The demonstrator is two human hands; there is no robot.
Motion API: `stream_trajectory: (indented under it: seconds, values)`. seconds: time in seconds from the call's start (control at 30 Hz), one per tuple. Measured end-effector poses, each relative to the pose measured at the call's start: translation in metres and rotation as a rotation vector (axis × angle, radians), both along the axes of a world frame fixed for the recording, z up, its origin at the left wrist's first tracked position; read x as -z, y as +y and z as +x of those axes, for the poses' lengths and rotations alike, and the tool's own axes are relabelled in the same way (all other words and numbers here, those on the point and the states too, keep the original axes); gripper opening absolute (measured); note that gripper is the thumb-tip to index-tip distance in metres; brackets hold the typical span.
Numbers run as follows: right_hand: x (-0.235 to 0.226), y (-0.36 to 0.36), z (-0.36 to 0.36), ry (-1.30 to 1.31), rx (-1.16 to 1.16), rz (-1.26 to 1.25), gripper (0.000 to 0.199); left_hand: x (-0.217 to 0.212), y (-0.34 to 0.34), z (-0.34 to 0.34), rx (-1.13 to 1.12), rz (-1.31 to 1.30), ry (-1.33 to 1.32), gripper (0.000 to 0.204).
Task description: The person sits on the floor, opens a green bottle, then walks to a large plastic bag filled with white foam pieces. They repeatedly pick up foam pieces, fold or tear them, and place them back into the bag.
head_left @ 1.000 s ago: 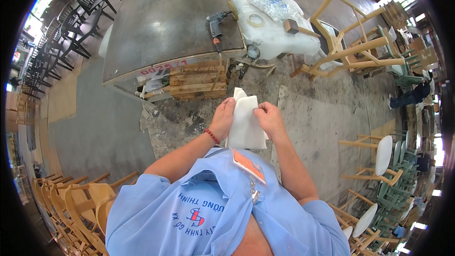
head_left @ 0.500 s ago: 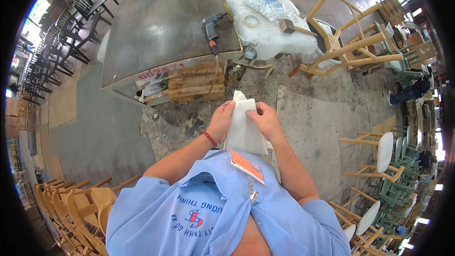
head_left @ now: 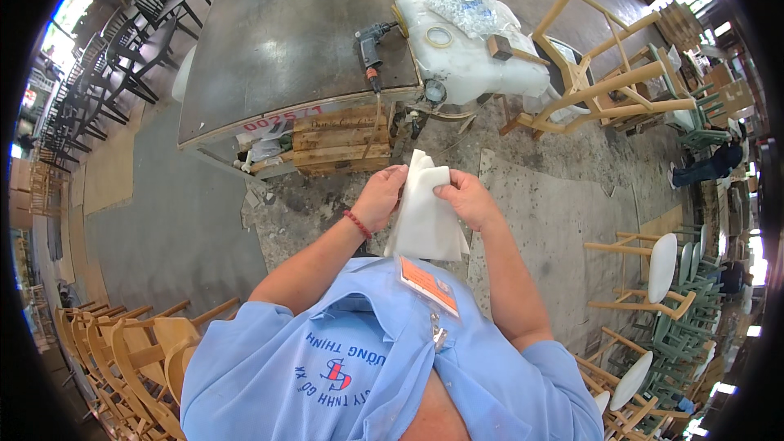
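Note:
Folded white foam sheeting hangs between my two hands in front of my chest, its layers fanning out toward the lower end. My left hand is closed on its left upper edge, with a red bead bracelet at the wrist. On the other side my right hand pinches the right upper edge, thumb lying on the front layer. The tips of my left fingers are partly hidden behind the sheeting.
Ahead stands a dark-topped workbench with a power drill on it. Beside it, white wrapped padding carries a tape roll and a mallet. An upturned wooden chair stands right; more chairs line both sides.
The lower layers of the foam sheeting have spread wider apart. My right hand has shifted slightly to the right, and both hands keep their hold.

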State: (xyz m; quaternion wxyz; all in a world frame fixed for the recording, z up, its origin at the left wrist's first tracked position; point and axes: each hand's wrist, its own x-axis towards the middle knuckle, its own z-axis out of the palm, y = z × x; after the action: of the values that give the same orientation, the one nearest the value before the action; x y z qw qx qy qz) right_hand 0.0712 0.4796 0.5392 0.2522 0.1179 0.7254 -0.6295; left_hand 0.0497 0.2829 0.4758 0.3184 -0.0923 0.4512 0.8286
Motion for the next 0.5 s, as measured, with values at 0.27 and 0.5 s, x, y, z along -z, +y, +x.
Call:
stream_trajectory:
  seconds: [0.27, 0.5]
  values:
    - [0.004, 0.006, -0.001, 0.043, 0.020, -0.089, 0.028, -0.014, 0.002, 0.002, -0.002, 0.087, 0.010, 0.027]
    - [-0.002, 0.005, -0.002, 0.032, -0.016, -0.067, 0.027, -0.012, 0.002, 0.002, -0.046, 0.000, 0.159, 0.024]
